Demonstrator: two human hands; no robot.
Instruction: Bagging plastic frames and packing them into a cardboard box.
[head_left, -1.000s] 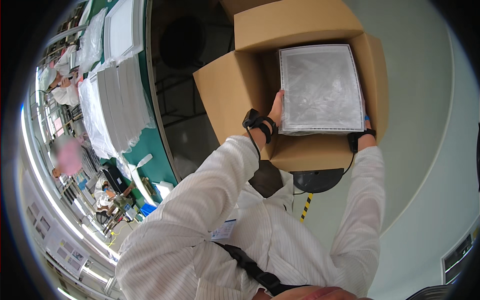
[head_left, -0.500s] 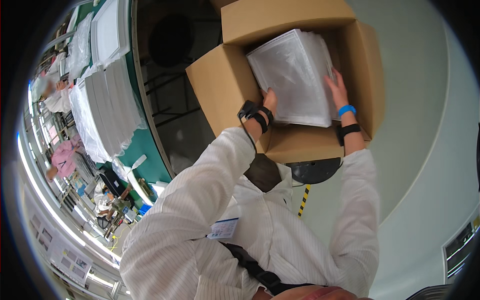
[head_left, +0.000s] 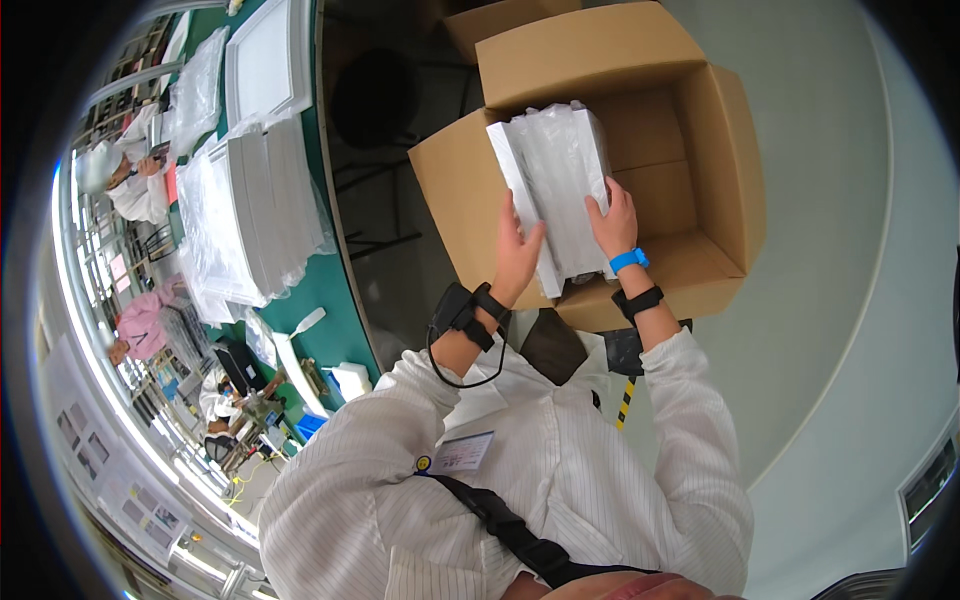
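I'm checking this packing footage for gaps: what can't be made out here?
- Head view: floor of the cardboard box, hidden by the white bagged panels.
- How many panels: edges blur together.
- Left hand and right hand: fingers partly behind the panels.
- Distant workers at the green table: too small.

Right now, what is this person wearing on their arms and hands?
Both arms are in white, finely striped sleeves. The left hand is bare, with a black strap, a small black device and a thin black cable at the wrist. The right hand is bare, with a blue band and a black band.
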